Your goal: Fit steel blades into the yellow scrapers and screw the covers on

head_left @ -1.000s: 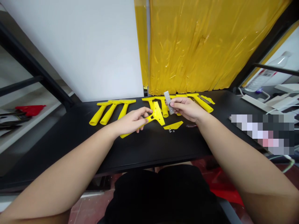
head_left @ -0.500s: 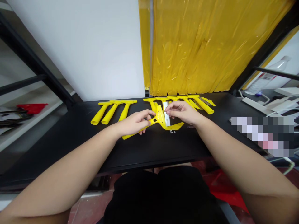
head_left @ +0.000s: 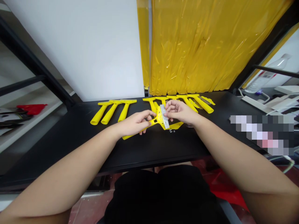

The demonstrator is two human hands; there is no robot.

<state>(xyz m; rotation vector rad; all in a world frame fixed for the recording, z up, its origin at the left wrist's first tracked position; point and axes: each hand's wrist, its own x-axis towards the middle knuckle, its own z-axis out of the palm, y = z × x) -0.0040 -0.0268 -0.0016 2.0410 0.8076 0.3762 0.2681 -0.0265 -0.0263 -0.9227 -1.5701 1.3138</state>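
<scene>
My left hand [head_left: 139, 122] is closed around the handle of a yellow plastic scraper [head_left: 154, 122], whose wide head points to the right. Between the fingertips of my right hand [head_left: 177, 111] is a flat metal blade [head_left: 164, 117], lying against the front of the scraper's head. Just beyond and below the blade, a loose yellow plate [head_left: 176, 125] rests on the black table. Beside that plate are a few tiny metal pieces [head_left: 170, 131], too small to name surely. My right fingers partly cover the scrapers lying behind them.
Several yellow scrapers [head_left: 109, 113] lie along the back of the black table [head_left: 144, 152], left and right of the hands. Yellow wrapped material [head_left: 191, 46] and a white panel [head_left: 93, 46] stand behind. At right are a plastic bottle [head_left: 266, 74] and white cables.
My right hand has moved the blade slightly left, from beside the scraper's head onto it. My left hand keeps its hold on the handle with little movement.
</scene>
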